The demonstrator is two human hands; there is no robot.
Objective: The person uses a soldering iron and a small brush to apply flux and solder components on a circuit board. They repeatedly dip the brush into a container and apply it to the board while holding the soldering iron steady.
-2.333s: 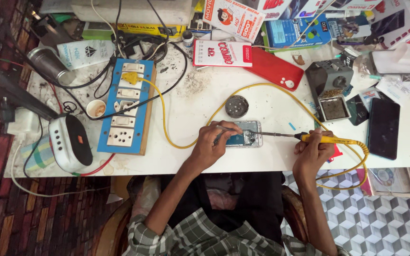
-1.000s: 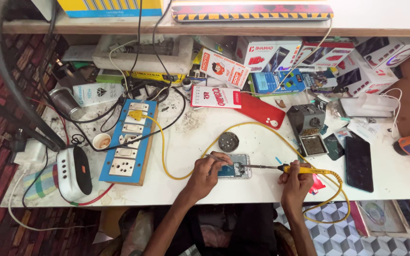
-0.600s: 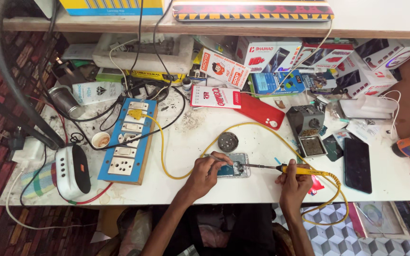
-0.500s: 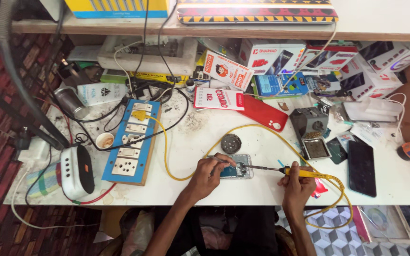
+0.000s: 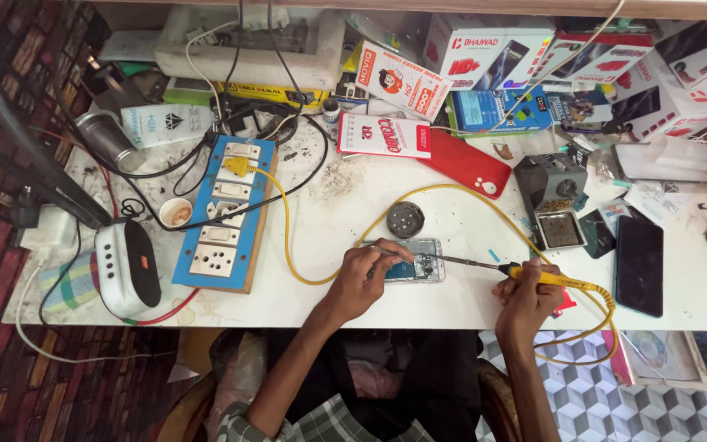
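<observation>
**At the near edge of the table: both hands on an opened phone**

Across the white table (image 5: 452, 299) lies a clutter of parts, and the blue socket board (image 5: 224, 214) serves as the landmark for all of it. Behind that board, toward the wall, stands a pale tray-like box (image 5: 206, 61) with cables running into it, and far to the board's right a row of printed cartons (image 5: 484, 53) leans along the back. Just left of the board sits a small white speaker with a dark face (image 5: 128, 268). Right of the board, past the middle of the table, lies a red phone cover (image 5: 464, 164), and further right again a black phone (image 5: 639, 263) lies flat.

A yellow cable (image 5: 288, 237) leaves a plug on the board and loops rightward to a soldering iron (image 5: 533, 275) with a yellow handle. Its dark tip reaches left onto the opened phone (image 5: 416, 269), which lies to the board's right, close to the near table edge. A round grey tin (image 5: 405, 218) sits just behind that phone.

Nearest the board, the left hand (image 5: 363, 278) is curled, fingertips pressing down on the phone's left part. Beyond it, the right hand (image 5: 527, 299) is closed around the iron's handle.
</observation>
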